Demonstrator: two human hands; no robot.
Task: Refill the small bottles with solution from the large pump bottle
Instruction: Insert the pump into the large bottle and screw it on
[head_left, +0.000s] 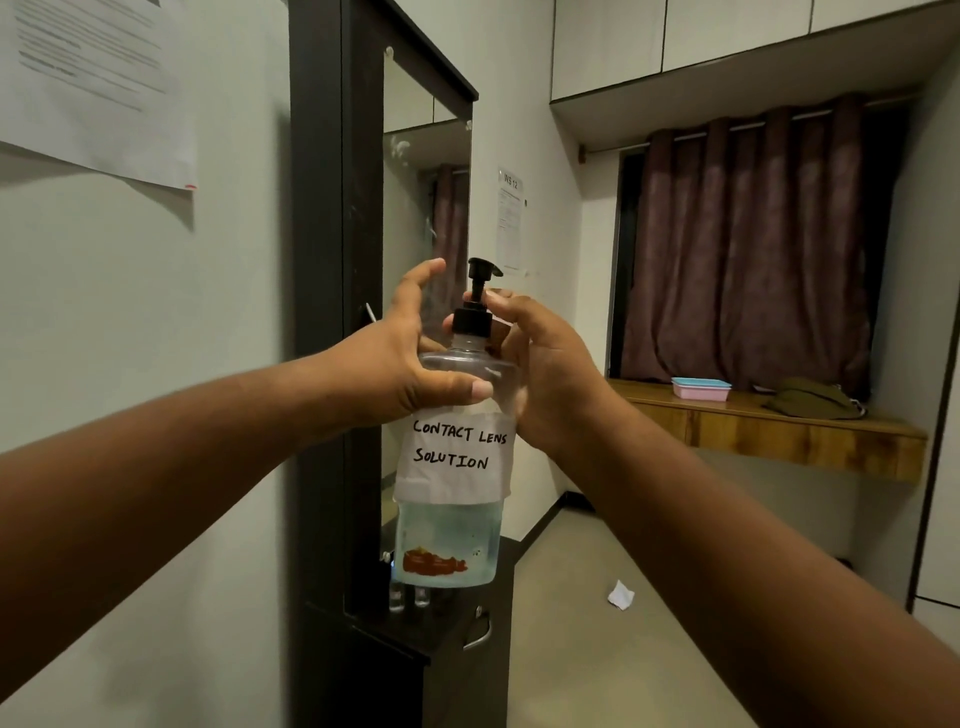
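We see a dark cabinet top (447, 623) with two small bottles (409, 596) standing upright side by side on it, right of it the floor (571, 649) with a crumpled white paper (621, 595), farther right a wooden shelf (779, 431) bearing a pink-and-blue box (701, 388) and an olive cloth (810, 399).

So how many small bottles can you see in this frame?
2. One small bottle and a second small bottle stand side by side on the dark cabinet top, just below the large pump bottle held up in both hands. More may be hidden behind it.

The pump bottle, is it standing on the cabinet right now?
No, the pump bottle is held up in the air, the left hand gripping its shoulder, well above the dark cabinet.
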